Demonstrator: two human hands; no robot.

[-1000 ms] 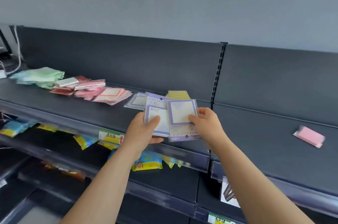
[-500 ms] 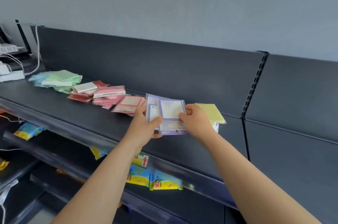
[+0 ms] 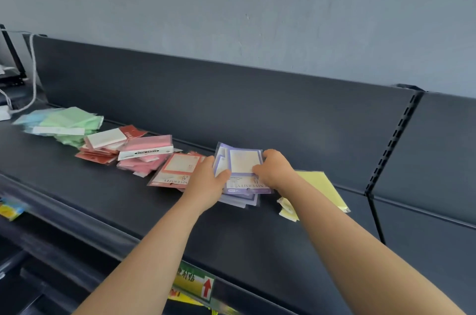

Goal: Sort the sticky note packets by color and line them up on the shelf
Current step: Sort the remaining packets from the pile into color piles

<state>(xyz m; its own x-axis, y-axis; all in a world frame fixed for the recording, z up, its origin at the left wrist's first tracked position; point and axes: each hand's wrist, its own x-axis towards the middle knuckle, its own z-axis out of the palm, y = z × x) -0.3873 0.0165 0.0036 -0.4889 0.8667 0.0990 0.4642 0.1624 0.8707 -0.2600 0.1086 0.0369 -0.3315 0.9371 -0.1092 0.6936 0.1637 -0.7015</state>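
Both arms reach forward over the shelf (image 3: 128,201). Left hand (image 3: 206,183) and right hand (image 3: 277,169), fingers curled, grip the purple packets (image 3: 243,169) atop their pile, between pink packets (image 3: 175,169) and yellow packets (image 3: 319,186).

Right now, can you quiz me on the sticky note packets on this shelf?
1. True or false: the left hand and the right hand both hold the purple packets.
2. Fill in: the yellow packets lie to the ___ of the purple ones.
3. Which colour lies farthest left on the shelf? A yellow, B green, C purple.
Key: 1 true; 2 right; 3 B, the green packets.
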